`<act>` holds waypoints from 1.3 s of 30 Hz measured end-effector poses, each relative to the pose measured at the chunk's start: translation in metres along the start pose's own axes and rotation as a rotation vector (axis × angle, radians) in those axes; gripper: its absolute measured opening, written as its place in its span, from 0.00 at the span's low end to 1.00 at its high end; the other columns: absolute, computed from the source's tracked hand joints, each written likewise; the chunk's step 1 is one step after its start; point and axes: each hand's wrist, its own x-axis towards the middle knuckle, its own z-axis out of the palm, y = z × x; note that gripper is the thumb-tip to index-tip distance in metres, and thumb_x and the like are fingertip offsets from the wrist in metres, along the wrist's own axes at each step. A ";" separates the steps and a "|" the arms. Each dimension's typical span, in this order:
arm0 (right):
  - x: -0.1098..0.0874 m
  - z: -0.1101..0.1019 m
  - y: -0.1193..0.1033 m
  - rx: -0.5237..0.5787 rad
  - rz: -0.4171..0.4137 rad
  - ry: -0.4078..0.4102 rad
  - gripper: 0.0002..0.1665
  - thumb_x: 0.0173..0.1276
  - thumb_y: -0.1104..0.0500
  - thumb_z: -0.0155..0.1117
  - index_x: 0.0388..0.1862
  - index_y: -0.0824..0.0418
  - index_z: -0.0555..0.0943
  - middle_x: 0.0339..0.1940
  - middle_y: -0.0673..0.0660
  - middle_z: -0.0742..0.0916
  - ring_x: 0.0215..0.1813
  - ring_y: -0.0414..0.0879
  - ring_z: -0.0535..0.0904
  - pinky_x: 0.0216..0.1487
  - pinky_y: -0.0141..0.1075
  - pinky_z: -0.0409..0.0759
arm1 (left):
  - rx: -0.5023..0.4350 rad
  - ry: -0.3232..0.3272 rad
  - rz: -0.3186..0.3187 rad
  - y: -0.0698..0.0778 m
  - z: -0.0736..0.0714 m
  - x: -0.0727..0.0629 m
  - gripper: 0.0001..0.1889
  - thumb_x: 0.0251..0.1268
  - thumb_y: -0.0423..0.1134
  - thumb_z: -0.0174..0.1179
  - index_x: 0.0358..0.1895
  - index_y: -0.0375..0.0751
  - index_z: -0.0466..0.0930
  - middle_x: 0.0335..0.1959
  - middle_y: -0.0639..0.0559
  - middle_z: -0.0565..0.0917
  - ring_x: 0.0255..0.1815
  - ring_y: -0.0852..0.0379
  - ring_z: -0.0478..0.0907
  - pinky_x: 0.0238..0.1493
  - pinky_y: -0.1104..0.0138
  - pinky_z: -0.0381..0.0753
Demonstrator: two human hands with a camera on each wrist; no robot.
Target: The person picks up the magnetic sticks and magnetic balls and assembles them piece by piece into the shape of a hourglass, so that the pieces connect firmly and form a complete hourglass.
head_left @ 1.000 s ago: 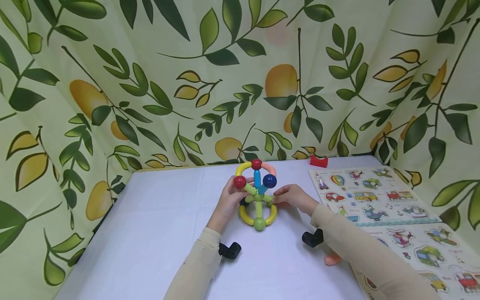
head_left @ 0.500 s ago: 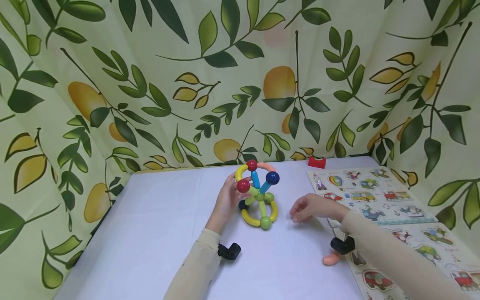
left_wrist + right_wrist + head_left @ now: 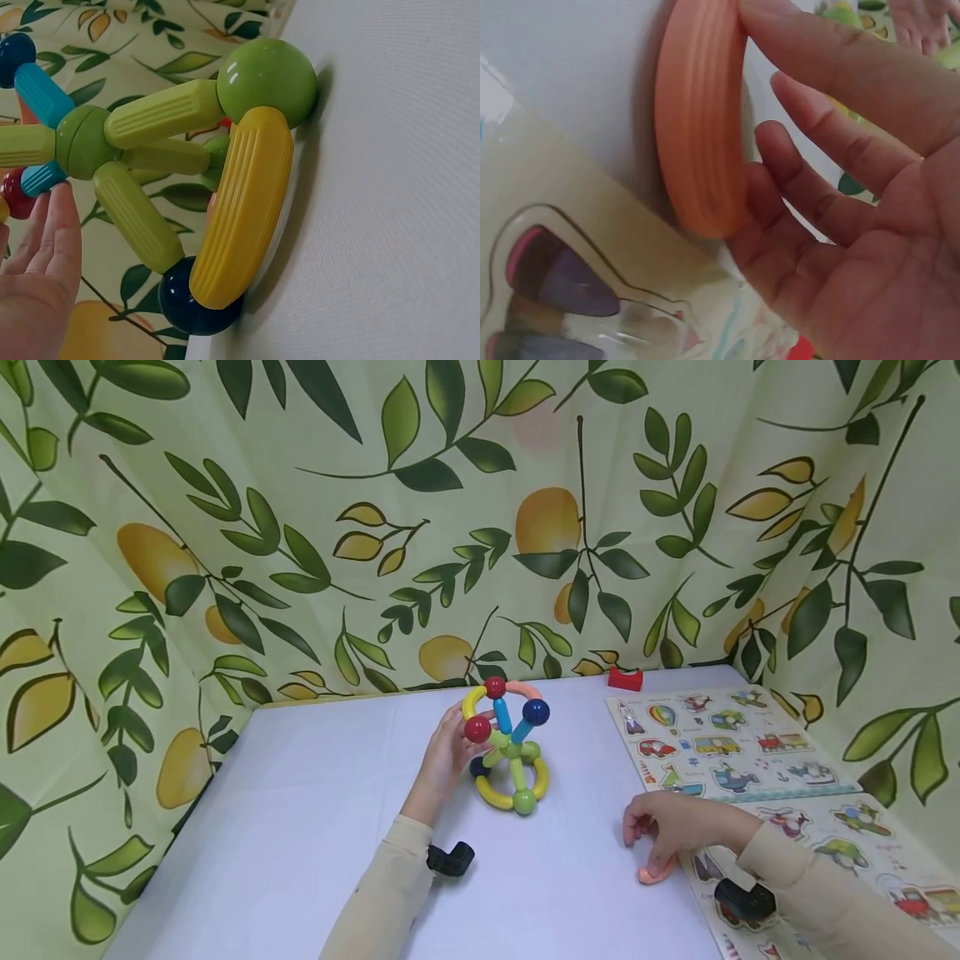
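Observation:
A ball-and-stick construction toy (image 3: 517,764) stands on the white table, with green, blue and yellow rods joined by coloured balls. My left hand (image 3: 444,752) holds it from the left, fingers behind the red ball (image 3: 477,729) and reaching a blue rod (image 3: 43,178). Its base shows a yellow curved rod (image 3: 244,210) between a green ball (image 3: 268,81) and a dark blue ball (image 3: 196,300). Off to the right, my right hand (image 3: 678,827) pinches a loose orange curved rod (image 3: 701,120), thumb at one end and a fingertip near the other.
Picture puzzle boards (image 3: 723,756) with vehicle shapes lie along the right side, partly under my right forearm. A small red block (image 3: 625,678) sits at the table's far edge. Leaf-patterned cloth (image 3: 450,527) hangs behind the table.
My right hand has left the toy and moved right and nearer to the orange curved rod, which it now pinches. The toy has turned slightly; my left hand has stayed at it.

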 end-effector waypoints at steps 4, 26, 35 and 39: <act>-0.001 0.004 -0.003 -0.080 0.009 0.024 0.18 0.48 0.54 0.82 0.33 0.53 0.80 0.35 0.51 0.79 0.42 0.47 0.70 0.40 0.36 0.68 | -0.007 0.001 0.004 0.000 -0.001 -0.001 0.30 0.77 0.56 0.41 0.76 0.48 0.58 0.69 0.36 0.73 0.66 0.45 0.77 0.61 0.63 0.81; 0.029 0.018 -0.090 1.094 -0.172 0.062 0.29 0.74 0.58 0.60 0.68 0.71 0.70 0.47 0.54 0.90 0.51 0.44 0.87 0.59 0.37 0.82 | -0.003 0.016 0.009 -0.001 0.000 0.000 0.31 0.77 0.56 0.42 0.76 0.45 0.57 0.69 0.34 0.73 0.66 0.43 0.77 0.63 0.59 0.80; 0.051 0.024 -0.109 1.208 -0.169 0.170 0.36 0.76 0.55 0.58 0.73 0.73 0.61 0.48 0.53 0.89 0.51 0.42 0.86 0.57 0.32 0.83 | 0.022 0.020 0.014 -0.001 0.000 -0.001 0.30 0.76 0.56 0.43 0.75 0.47 0.60 0.67 0.36 0.76 0.61 0.52 0.82 0.62 0.59 0.81; 0.056 0.026 -0.112 1.266 -0.177 0.184 0.33 0.76 0.56 0.59 0.72 0.71 0.63 0.46 0.52 0.89 0.50 0.41 0.87 0.55 0.31 0.83 | 0.027 0.017 0.018 0.000 -0.001 -0.002 0.31 0.75 0.58 0.44 0.75 0.48 0.59 0.68 0.38 0.75 0.61 0.51 0.82 0.62 0.61 0.81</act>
